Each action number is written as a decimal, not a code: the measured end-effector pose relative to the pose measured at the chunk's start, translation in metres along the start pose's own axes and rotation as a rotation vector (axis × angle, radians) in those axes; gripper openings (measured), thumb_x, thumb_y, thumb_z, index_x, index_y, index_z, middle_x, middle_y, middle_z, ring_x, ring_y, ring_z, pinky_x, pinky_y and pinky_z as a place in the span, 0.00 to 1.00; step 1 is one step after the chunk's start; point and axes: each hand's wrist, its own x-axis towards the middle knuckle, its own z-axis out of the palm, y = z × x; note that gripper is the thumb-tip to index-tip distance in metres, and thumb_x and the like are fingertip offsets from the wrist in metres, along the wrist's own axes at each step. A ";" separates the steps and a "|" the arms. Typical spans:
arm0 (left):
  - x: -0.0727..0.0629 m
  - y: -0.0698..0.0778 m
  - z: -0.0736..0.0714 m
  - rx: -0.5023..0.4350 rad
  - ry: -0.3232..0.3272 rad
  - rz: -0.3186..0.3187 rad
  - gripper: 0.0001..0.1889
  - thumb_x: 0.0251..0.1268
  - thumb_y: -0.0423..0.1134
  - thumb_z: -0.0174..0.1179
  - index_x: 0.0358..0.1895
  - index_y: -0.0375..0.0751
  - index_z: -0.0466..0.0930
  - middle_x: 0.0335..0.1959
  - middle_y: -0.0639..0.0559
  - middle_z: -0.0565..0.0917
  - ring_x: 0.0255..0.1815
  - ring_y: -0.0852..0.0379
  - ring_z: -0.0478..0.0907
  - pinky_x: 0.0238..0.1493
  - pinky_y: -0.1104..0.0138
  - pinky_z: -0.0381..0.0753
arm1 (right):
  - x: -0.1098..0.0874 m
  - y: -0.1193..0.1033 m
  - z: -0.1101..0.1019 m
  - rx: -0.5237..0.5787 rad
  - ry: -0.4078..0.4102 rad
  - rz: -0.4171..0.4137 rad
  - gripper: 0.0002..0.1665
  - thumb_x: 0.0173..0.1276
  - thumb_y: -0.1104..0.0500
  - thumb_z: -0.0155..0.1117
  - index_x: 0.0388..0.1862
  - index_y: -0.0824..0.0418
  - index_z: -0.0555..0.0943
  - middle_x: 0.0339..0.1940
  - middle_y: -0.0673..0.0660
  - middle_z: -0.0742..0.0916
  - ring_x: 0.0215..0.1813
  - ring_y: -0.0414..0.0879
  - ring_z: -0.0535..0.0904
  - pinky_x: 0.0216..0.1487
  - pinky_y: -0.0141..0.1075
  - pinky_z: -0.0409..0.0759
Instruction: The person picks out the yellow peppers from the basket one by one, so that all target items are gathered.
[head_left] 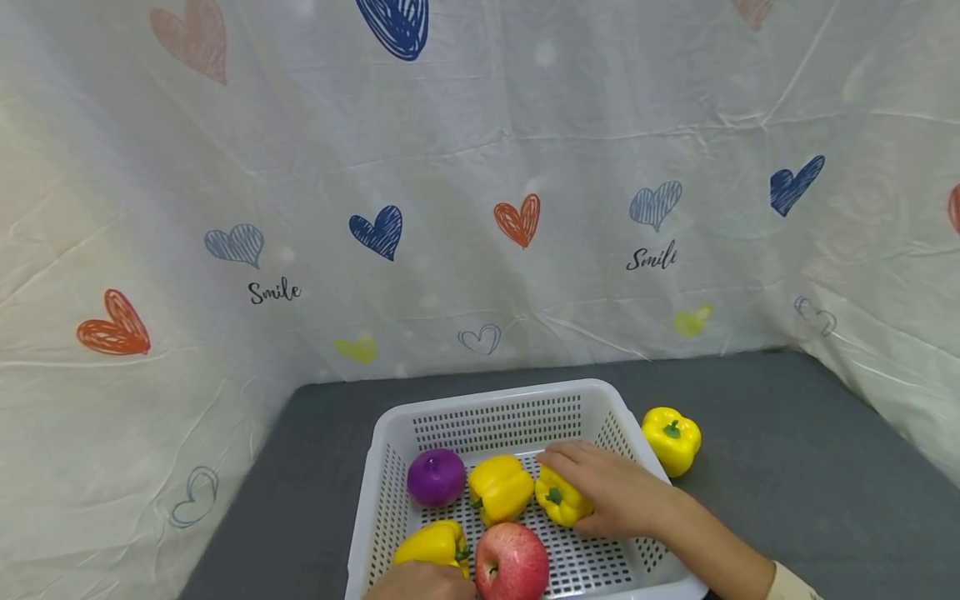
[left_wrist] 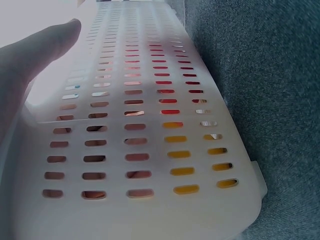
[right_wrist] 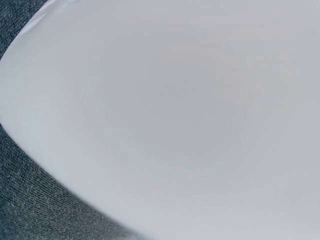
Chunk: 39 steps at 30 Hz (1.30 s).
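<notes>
In the head view, my right hand (head_left: pixel 618 492) reaches over the right wall of a white slotted basket (head_left: pixel 495 402). Its fingers and thumb grip a yellow bell pepper (head_left: pixel 553 497) inside. At the bottom edge, my left hand (head_left: pixel 423 583) is against another yellow bell pepper (head_left: pixel 431 543) at the basket's front left; its fingers are mostly hidden. The left wrist view shows the left thumb (left_wrist: pixel 47 45) stretched out above the basket wall (left_wrist: pixel 115 215). Between the hands are a red apple (head_left: pixel 512 560), a third yellow bell pepper (head_left: pixel 501 487) and a round purple vegetable (head_left: pixel 437 477).
One more yellow bell pepper (head_left: pixel 672 442) lies outside the basket, by its right wall. A dark grey cloth (head_left: pixel 787 450) covers the table. Behind hangs a white curtain (head_left: pixel 442 283) printed with hearts. A blurred white surface (right_wrist: pixel 175 120) fills most of the right wrist view.
</notes>
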 end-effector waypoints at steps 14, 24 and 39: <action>-0.001 0.006 0.001 -0.029 0.026 -0.085 0.19 0.55 0.57 0.67 0.14 0.63 0.68 0.11 0.75 0.58 0.11 0.75 0.55 0.14 0.77 0.58 | -0.002 -0.002 -0.004 0.012 -0.018 0.022 0.48 0.51 0.51 0.81 0.70 0.57 0.70 0.68 0.52 0.75 0.69 0.51 0.70 0.66 0.52 0.70; 0.000 0.004 0.001 0.011 0.057 0.002 0.19 0.56 0.55 0.67 0.15 0.63 0.68 0.12 0.75 0.57 0.11 0.77 0.53 0.14 0.78 0.56 | -0.008 -0.005 -0.010 0.080 -0.001 0.061 0.48 0.50 0.45 0.82 0.68 0.54 0.71 0.64 0.49 0.76 0.65 0.49 0.73 0.63 0.51 0.73; 0.001 -0.001 -0.001 0.077 0.021 0.053 0.19 0.55 0.53 0.67 0.15 0.62 0.68 0.12 0.72 0.56 0.11 0.75 0.52 0.15 0.78 0.55 | -0.022 -0.009 -0.018 0.235 0.099 -0.008 0.45 0.52 0.45 0.81 0.67 0.48 0.70 0.62 0.42 0.74 0.56 0.40 0.75 0.58 0.42 0.77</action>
